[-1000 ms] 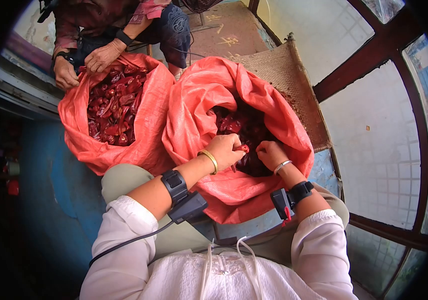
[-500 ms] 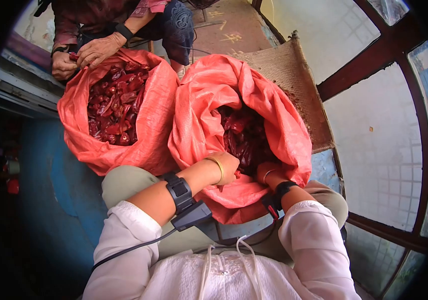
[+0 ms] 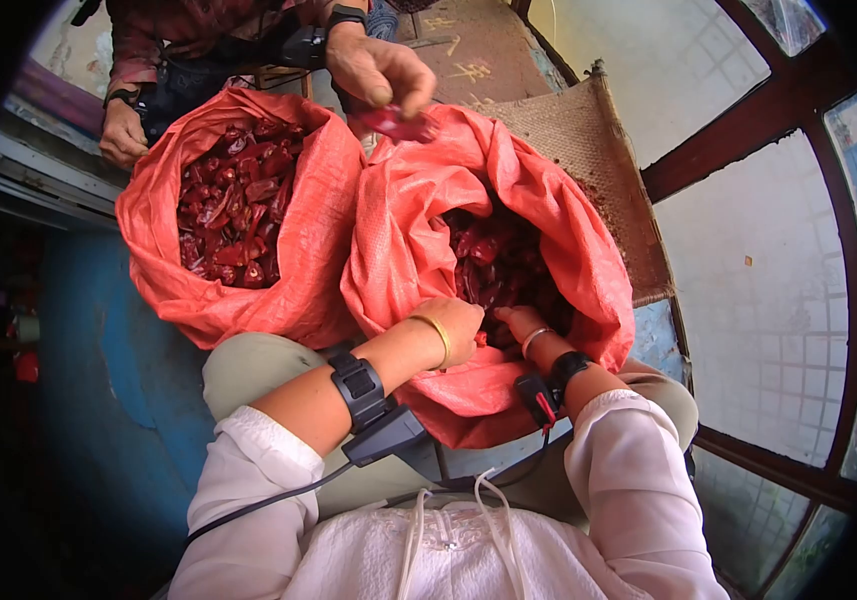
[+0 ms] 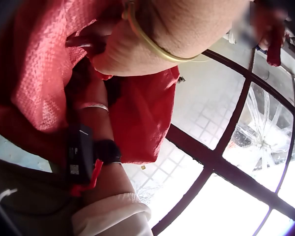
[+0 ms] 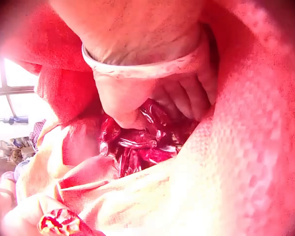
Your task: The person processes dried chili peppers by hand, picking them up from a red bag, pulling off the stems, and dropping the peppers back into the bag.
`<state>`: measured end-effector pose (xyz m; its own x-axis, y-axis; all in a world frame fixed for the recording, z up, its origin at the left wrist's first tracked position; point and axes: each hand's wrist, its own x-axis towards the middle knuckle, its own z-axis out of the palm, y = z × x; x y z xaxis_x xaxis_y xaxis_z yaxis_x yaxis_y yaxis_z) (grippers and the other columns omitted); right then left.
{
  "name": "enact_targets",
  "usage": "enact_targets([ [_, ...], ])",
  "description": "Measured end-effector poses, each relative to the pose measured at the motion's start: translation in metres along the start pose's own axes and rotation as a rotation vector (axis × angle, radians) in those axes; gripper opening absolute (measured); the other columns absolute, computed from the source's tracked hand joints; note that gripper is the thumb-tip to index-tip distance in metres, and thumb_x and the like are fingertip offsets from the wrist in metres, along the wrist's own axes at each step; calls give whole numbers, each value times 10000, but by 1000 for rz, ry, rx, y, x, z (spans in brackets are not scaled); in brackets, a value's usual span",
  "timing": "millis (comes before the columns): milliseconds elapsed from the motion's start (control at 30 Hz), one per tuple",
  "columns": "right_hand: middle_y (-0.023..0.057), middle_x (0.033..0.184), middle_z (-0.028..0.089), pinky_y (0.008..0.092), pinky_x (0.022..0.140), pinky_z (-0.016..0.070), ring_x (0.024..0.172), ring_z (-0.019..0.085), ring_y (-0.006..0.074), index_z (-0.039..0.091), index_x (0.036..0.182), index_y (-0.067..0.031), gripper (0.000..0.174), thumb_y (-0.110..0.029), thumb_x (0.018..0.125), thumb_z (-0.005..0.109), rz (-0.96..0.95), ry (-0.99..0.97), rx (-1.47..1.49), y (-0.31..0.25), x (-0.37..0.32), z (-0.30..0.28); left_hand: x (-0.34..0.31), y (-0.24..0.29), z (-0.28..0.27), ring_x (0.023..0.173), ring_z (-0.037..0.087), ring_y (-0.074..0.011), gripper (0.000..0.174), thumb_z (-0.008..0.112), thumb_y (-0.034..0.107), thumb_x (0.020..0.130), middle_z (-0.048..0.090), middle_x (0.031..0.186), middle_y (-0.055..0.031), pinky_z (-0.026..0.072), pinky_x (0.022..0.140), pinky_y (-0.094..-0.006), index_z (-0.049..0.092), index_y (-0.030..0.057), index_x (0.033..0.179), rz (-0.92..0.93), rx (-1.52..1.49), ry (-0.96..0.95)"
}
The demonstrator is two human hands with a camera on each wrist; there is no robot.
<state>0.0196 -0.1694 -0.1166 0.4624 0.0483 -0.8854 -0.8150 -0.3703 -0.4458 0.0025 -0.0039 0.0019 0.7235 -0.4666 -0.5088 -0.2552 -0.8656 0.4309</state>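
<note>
My left hand grips a dried red chili pepper at the near rim of the right coral-red woven sack. The pepper shows its wrinkled end in the right wrist view. My right hand reaches inside the same sack. There, thumb and curled fingers close around a dark, glossy dried chili pepper, with more peppers under them; the fingertips are hidden. Over the far rim, another person's hand holds a dark red pepper.
A second coral-red sack, filled with dried chilies, stands to the left. The other person's second hand rests by its rim. A woven mat lies behind, and a framed window borders the right side.
My right hand moved down into the sack and rose slightly; my left hand drew back to the near rim. The other person's hand swung right over my sack with a pepper.
</note>
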Motion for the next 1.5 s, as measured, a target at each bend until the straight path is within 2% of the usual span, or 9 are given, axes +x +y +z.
enact_targets([
  [167,68,651,565,293,462,414,530,527,174,535,832,-44,239,-270,776,483,-38,-29,76,-23,-22,-4,9,-13,-2,762,556,-322,169,543,115,691,573,777,-168,436,660,-396,506,46,841,-29,-113,139],
  [267,45,556,541,248,385,385,431,488,130,535,703,-63,215,-262,769,488,-72,-263,295,-36,-50,-16,13,-21,-3,769,559,-304,221,536,62,678,579,796,-154,442,662,-377,508,53,897,43,-155,249],
  [533,37,548,544,231,410,391,425,487,120,523,679,-89,173,-223,781,486,-261,-444,387,-29,-80,-34,10,3,-6,689,555,-276,323,635,102,625,557,743,-109,441,590,-349,546,99,935,370,-176,394],
  [967,25,640,565,213,496,435,519,521,90,522,743,-72,95,-147,794,493,-516,-470,392,-45,-102,-41,13,8,-16,617,533,-230,169,640,97,627,528,663,-79,427,551,-305,585,75,786,295,-323,646],
  [1100,21,642,557,209,501,430,524,514,86,536,761,-66,92,-146,785,497,-537,-489,415,-51,-105,-36,-7,10,-48,652,539,-198,157,649,27,610,534,719,-83,432,597,-263,564,31,742,330,-455,862],
  [1233,15,627,546,206,482,415,514,503,86,545,760,-62,107,-162,774,510,-514,-338,222,-49,-96,-32,-45,-13,-102,729,550,-217,184,638,-15,608,543,786,-102,440,640,-272,532,22,755,379,-73,1256],
  [1367,4,605,524,205,455,401,513,485,77,547,738,-44,126,-158,777,512,-488,-182,-46,-42,-79,-30,-97,-67,-130,758,532,-265,156,625,55,620,548,823,-89,435,674,-337,537,52,749,-73,258,1395],
  [1433,46,639,566,248,488,435,523,531,137,568,752,-48,134,-180,736,547,-536,-124,-225,-37,-69,-29,-115,-96,-136,820,528,-263,172,621,130,645,557,871,-91,426,711,-351,558,66,792,-552,391,1185],
  [1500,78,693,583,279,539,452,579,557,181,580,769,-59,142,-184,710,550,-634,-25,-523,-30,-58,-31,-118,-112,-131,885,509,-273,303,628,202,653,549,939,-105,411,755,-368,546,73,914,-699,437,1100],
])
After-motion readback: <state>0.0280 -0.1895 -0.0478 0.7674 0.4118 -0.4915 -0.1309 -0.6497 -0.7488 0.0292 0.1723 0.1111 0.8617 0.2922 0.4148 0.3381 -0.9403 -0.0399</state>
